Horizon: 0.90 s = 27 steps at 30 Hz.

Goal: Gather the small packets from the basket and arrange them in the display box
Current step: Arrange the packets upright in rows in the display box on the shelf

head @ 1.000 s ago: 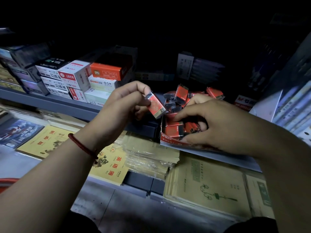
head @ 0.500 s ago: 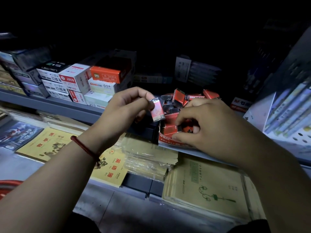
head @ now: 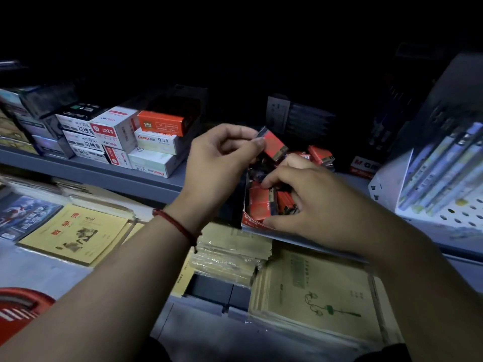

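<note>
My left hand (head: 217, 163) pinches a small red packet (head: 274, 145) between thumb and fingers, just above the left rear of the display box (head: 252, 222). The box is red and white and sits at the shelf edge. Several red and black packets (head: 261, 203) lie in it, some stood in a row at the front, others heaped loosely behind (head: 320, 154). My right hand (head: 311, 197) rests over the box with its fingers curled onto the packets inside; the thumb lies along the front wall. The red basket (head: 18, 309) shows at the lower left corner.
Stacked stationery boxes (head: 122, 137) fill the grey shelf (head: 91, 173) to the left. Yellow exercise books (head: 75, 235) and wrapped bundles (head: 230, 252) lie below. A white pen rack (head: 444, 176) stands at the right. The back of the shelf is dark.
My left hand has lifted the red packet up and to the right, over the box's rear. My right hand has shifted slightly within the box, still on the packets.
</note>
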Each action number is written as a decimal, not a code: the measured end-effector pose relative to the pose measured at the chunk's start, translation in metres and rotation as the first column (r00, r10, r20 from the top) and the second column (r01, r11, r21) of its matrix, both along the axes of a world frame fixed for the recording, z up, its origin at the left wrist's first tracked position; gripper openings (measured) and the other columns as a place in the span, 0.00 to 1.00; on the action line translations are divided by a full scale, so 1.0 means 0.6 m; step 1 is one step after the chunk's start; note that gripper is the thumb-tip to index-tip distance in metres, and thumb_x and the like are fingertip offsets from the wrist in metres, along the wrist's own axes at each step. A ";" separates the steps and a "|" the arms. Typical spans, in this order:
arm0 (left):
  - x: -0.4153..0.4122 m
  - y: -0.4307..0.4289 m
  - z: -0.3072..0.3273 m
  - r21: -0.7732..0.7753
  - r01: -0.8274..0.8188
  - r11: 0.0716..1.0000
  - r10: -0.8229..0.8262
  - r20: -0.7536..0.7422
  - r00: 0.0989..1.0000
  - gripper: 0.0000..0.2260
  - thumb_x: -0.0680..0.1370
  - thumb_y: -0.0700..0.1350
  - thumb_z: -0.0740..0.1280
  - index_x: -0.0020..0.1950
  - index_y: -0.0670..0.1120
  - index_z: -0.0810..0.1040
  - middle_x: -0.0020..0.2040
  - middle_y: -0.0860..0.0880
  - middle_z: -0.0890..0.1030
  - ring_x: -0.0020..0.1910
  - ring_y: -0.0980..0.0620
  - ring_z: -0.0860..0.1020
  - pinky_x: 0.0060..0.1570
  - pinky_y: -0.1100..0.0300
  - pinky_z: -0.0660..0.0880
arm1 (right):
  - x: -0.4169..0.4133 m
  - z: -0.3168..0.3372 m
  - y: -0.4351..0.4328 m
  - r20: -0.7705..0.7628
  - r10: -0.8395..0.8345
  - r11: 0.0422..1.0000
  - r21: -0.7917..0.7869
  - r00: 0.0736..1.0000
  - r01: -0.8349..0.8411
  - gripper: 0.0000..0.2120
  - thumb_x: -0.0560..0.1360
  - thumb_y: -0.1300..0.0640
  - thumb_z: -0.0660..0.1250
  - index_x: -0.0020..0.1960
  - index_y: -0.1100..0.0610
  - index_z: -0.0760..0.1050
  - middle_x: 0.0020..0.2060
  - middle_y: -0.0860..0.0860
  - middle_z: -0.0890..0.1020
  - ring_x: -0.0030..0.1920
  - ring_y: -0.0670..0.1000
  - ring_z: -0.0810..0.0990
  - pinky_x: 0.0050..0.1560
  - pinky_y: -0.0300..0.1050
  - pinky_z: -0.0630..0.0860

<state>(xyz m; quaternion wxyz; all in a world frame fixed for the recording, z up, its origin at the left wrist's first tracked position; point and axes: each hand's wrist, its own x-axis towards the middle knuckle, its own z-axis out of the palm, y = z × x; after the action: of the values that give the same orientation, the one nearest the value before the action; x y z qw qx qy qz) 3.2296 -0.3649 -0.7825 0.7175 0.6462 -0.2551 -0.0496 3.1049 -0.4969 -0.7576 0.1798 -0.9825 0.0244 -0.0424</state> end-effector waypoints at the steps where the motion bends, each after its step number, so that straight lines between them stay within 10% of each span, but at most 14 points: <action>1: -0.001 -0.009 0.001 0.016 -0.020 1.000 0.020 0.021 1.000 0.05 0.77 0.39 0.75 0.51 0.42 0.83 0.40 0.46 0.84 0.37 0.57 0.81 0.41 0.65 0.77 | 0.000 0.001 0.000 -0.006 0.004 1.000 -0.010 1.000 -0.004 0.24 0.71 0.40 0.73 0.65 0.42 0.73 0.52 0.36 0.66 0.46 0.41 0.73 0.48 0.48 0.77; 7: 0.005 -0.037 -0.011 0.243 -0.199 0.949 0.143 0.227 0.963 0.04 0.76 0.48 0.75 0.49 0.51 0.83 0.41 0.56 0.83 0.33 0.64 0.76 0.36 0.70 0.72 | -0.002 0.002 -0.002 0.011 0.031 1.000 -0.006 0.999 -0.031 0.21 0.70 0.39 0.72 0.59 0.44 0.73 0.50 0.38 0.68 0.38 0.39 0.71 0.40 0.42 0.70; 16: 0.017 -0.029 -0.015 0.242 -0.154 0.958 0.123 0.138 0.983 0.03 0.79 0.47 0.72 0.48 0.50 0.85 0.41 0.54 0.84 0.40 0.61 0.80 0.43 0.64 0.77 | -0.004 0.001 -0.004 0.050 0.052 0.996 0.063 0.997 -0.055 0.18 0.70 0.42 0.72 0.57 0.41 0.71 0.46 0.22 0.68 0.39 0.38 0.74 0.35 0.39 0.64; 27: 0.012 0.026 -0.013 0.236 -0.142 0.961 0.107 0.153 0.982 0.04 0.81 0.42 0.69 0.50 0.49 0.84 0.40 0.55 0.81 0.36 0.58 0.74 0.39 0.61 0.73 | -0.002 -0.002 0.000 0.122 0.044 0.999 0.022 0.992 -0.047 0.07 0.75 0.51 0.67 0.52 0.46 0.80 0.47 0.42 0.75 0.41 0.38 0.74 0.37 0.36 0.66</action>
<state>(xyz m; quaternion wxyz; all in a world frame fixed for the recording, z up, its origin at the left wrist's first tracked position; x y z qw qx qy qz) 3.2369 -0.3494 -0.7903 0.6140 0.7468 -0.2552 0.0095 3.1034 -0.4967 -0.7590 0.1943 -0.9760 -0.0083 -0.0976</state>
